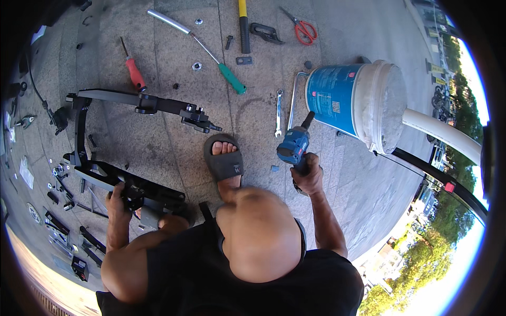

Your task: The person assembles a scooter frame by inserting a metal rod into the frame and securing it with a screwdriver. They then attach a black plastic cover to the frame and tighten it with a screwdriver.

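Note:
My right hand [311, 179] is wrapped round the grip of a blue cordless impact driver [293, 146], whose black socket nose points up and to the right. On my left, my left hand [118, 204] is closed on the lower part of a black folding metal frame [79, 134]. From there the frame runs up and then rightward, ending in a hinged bracket [197, 119] in front of my sandalled foot [224, 158]. The fingertips of my left hand are partly hidden by the frame. The driver's nose touches nothing.
Ahead lie a red-handled screwdriver [135, 75], a green-handled tool [231, 78], a hammer [244, 31], red scissors [304, 32] and a wrench [279, 113]. A blue-and-white bucket [337, 100] with a white pipe [443, 131] stands right. Several loose parts are scattered left.

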### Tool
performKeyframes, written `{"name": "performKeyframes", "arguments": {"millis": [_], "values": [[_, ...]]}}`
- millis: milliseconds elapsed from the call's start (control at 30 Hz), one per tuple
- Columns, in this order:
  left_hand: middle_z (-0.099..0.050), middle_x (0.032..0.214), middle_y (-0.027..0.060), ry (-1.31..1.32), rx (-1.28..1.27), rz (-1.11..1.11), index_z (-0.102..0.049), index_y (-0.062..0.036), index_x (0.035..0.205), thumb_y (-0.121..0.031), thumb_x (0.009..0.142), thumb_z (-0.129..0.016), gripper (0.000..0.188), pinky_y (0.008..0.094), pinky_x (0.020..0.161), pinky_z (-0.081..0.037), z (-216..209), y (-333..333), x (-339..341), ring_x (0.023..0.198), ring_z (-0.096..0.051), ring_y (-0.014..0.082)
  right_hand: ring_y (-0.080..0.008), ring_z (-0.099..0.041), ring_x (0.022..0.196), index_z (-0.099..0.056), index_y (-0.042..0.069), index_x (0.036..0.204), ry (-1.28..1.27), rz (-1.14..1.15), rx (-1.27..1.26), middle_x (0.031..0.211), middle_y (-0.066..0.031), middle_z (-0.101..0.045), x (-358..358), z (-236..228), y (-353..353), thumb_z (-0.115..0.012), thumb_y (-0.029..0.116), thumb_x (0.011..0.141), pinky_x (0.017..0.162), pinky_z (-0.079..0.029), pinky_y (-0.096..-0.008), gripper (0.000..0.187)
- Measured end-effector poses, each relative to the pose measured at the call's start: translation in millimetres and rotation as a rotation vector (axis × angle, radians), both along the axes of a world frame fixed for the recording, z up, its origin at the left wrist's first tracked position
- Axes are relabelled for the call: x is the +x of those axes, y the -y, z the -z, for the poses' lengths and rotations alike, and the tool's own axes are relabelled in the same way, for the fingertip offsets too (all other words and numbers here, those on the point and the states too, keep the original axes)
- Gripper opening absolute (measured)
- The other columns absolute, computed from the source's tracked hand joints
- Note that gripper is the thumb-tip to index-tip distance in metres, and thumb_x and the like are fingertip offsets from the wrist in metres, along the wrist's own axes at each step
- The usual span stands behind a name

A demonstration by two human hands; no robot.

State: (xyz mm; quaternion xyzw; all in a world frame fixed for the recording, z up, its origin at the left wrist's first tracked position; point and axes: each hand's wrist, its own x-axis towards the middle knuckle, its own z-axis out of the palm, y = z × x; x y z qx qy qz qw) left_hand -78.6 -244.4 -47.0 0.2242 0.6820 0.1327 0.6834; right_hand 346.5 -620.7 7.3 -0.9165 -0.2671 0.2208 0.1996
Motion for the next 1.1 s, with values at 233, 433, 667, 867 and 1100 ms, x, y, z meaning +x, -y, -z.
{"name": "performKeyframes", "arguments": {"millis": [233,433,667,867,1100], "values": [[-0.065,0.079,0.0124,-0.026,-0.022,-0.023,-0.059,0.0024,0.098,-0.023,0.087,-0.060,0.027,0.0357,0.050,-0.056,-27,0,22,0.066,-0.066,0.0248,-0.0409,-0.066,0.088,-0.042,0.015,0.122,0.056,0.232,-0.242,0.098,-0.0189,-0.067,-15,98,100,-0.075,0.024,0.074,0.076,-0.051,-0.0475,0.059],[-0.066,0.085,0.0142,-0.054,-0.039,-0.183,-0.057,0.0041,0.101,-0.011,0.082,-0.064,0.025,0.0369,0.061,-0.057,-41,-1,32,0.070,-0.067,0.0242,-0.0373,-0.065,0.088,-0.048,0.005,0.120,0.016,0.350,-0.252,0.103,-0.0186,-0.065,-11,124,115,-0.073,0.022,0.079,0.074,-0.052,-0.0450,0.051],[-0.068,0.090,0.0169,0.009,-0.020,-0.172,-0.056,0.0045,0.104,-0.009,0.082,-0.063,0.026,0.0378,0.068,-0.057,-34,5,34,0.077,-0.068,0.0255,-0.0346,-0.062,0.096,-0.053,-0.006,0.116,0.210,0.038,-0.067,0.110,-0.0208,-0.060,41,31,-13,-0.064,0.020,0.091,0.079,-0.053,-0.0409,0.038],[-0.065,0.087,0.0141,-0.078,-0.003,-0.168,-0.056,0.0037,0.101,-0.008,0.080,-0.066,0.026,0.0358,0.060,-0.053,-32,7,37,0.073,-0.064,0.0232,-0.0349,-0.059,0.108,-0.054,-0.003,0.122,-0.222,-0.792,0.364,0.119,-0.0213,-0.057,22,-7,-315,-0.071,0.021,0.083,0.093,-0.046,-0.0398,0.048],[-0.063,0.085,0.0118,-0.189,0.032,-0.164,-0.054,0.0044,0.105,-0.008,0.077,-0.070,0.034,0.0371,0.062,-0.054,-18,20,43,0.071,-0.063,0.0215,-0.0382,-0.059,0.112,-0.045,-0.003,0.133,-0.393,-0.974,-0.012,0.117,-0.0284,-0.060,-60,18,-420,-0.079,0.029,0.072,0.096,-0.046,-0.0406,0.077]]}}
